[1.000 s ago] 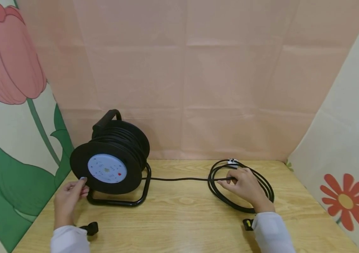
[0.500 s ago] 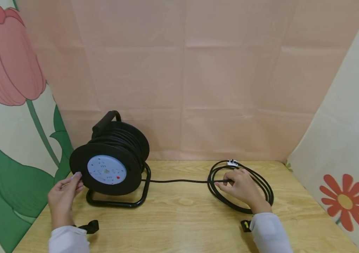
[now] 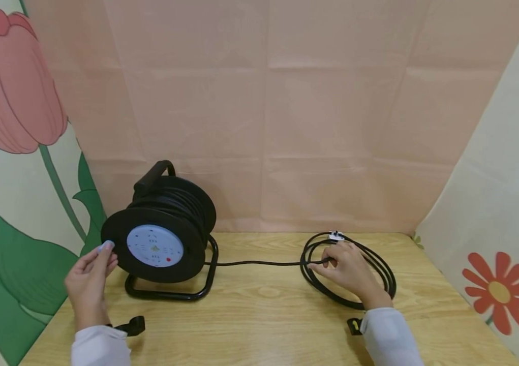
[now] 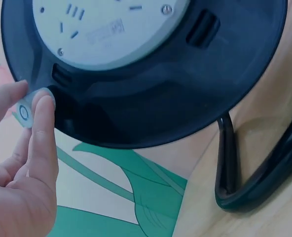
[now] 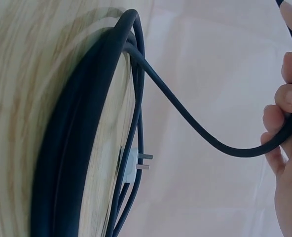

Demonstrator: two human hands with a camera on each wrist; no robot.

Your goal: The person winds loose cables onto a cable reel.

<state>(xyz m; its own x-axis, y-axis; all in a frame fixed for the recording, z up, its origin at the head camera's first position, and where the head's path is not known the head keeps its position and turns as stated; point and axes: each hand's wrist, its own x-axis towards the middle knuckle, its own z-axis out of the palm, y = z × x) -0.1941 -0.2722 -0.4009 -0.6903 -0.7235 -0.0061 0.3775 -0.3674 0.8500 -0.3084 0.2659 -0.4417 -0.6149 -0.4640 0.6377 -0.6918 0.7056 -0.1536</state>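
Observation:
A black cable reel [image 3: 154, 274] with a pale blue socket panel [image 3: 155, 245] stands at the left of the table in the head view. At its left rim my left hand [image 3: 87, 284] pinches a small pale crank knob [image 4: 26, 109] between thumb and fingers. On the right, my right hand [image 3: 350, 272] holds the black cable [image 5: 195, 126] with curled fingers, above a loose coil [image 3: 389, 274] of the same cable. From that hand the cable runs low across to the reel. A white plug [image 3: 336, 236] with metal pins lies at the coil's back edge.
The reel rests on a black tubular stand [image 3: 172, 295] and has a carrying handle [image 3: 151, 175] on top. Beneath everything is a wood-grain table [image 3: 259, 315]. A pink sheet [image 3: 264, 127] hangs behind; flower-printed sheets [image 3: 483, 203] flank the sides.
My left hand has moved up and left with the knob, and the reel face has turned clockwise. The right hand has shifted slightly left, still holding the cable.

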